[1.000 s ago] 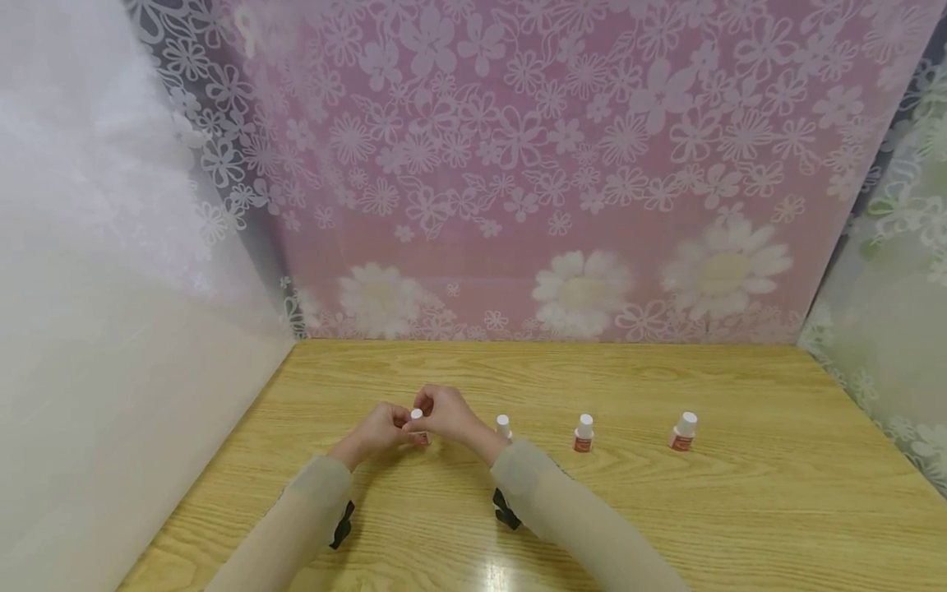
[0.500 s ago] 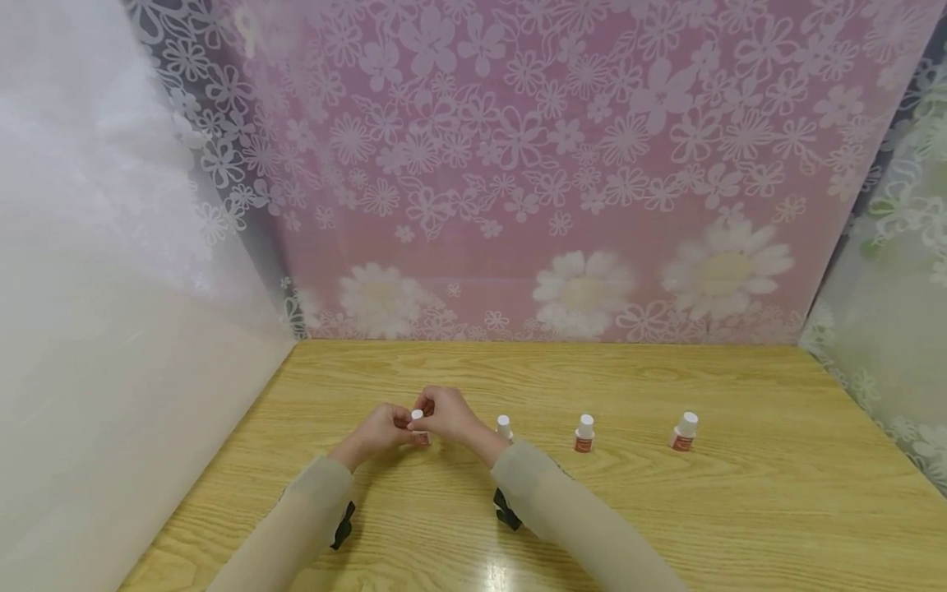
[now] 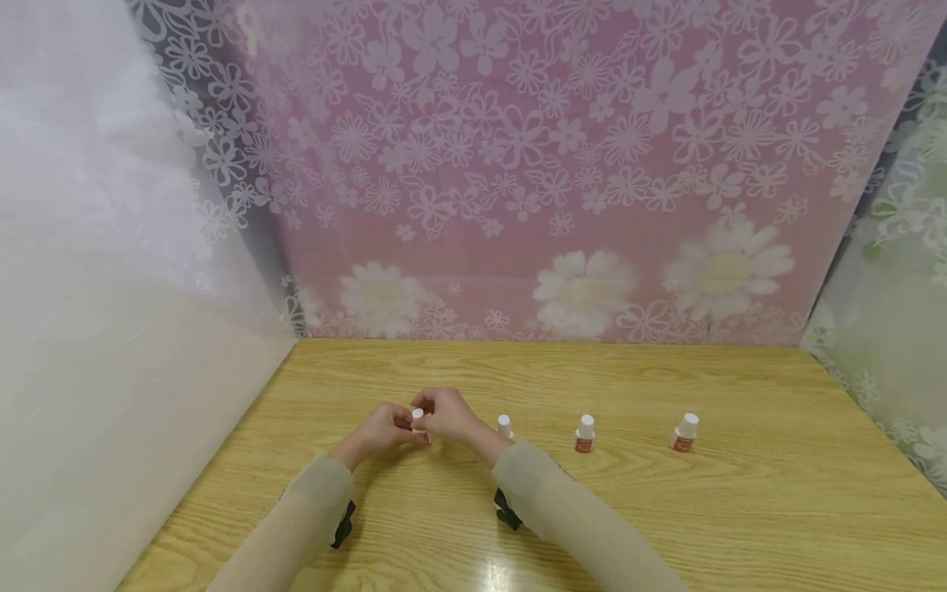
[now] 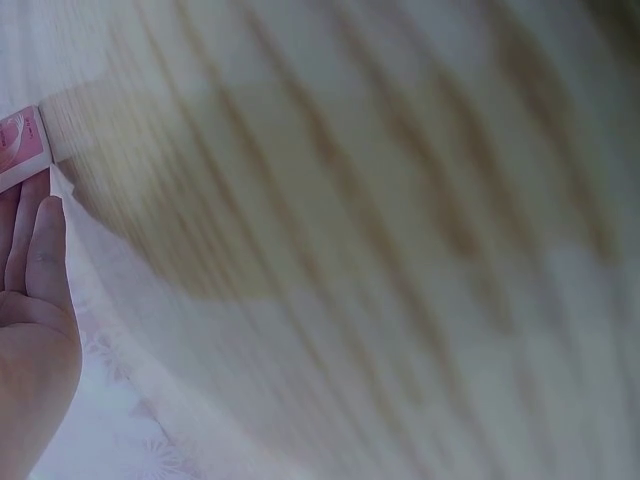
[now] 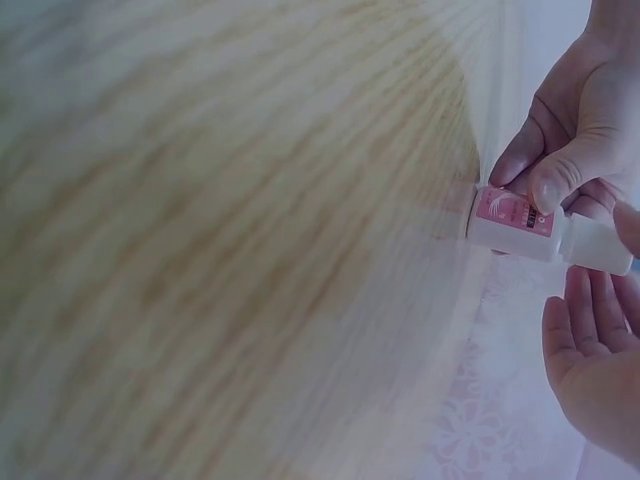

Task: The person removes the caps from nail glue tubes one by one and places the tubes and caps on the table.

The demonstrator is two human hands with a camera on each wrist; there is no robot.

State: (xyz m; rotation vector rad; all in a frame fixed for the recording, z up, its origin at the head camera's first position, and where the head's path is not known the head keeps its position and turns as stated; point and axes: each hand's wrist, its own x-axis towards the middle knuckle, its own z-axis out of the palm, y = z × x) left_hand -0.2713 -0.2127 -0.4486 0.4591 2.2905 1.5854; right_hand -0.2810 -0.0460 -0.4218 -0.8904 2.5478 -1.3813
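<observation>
At the left of the row, both hands meet at a small white bottle (image 3: 422, 439) with a red-pink label. My left hand (image 3: 379, 429) grips its body, the thumb across the label in the right wrist view. The white cap (image 5: 597, 245) is on the bottle, pinched between thumb and fingers of my right hand (image 3: 447, 415). In the head view the bottle stands upright, base close to the table, partly covered by fingers. The left wrist view catches only the label end of the bottle (image 4: 22, 145) at its edge, beside the left fingers.
To the right, similar white-capped bottles stand in a row: one (image 3: 505, 426) partly behind the right forearm, one (image 3: 584, 436) in the middle, one (image 3: 684, 433) farther right. The wood-grain table (image 3: 473, 526) meets a pink flowered sheet (image 3: 473, 205) at the back and pale sheets at the sides.
The right fingertips have shifted slightly around the cap. Left hand, bottle and the other bottles stay in about the same places.
</observation>
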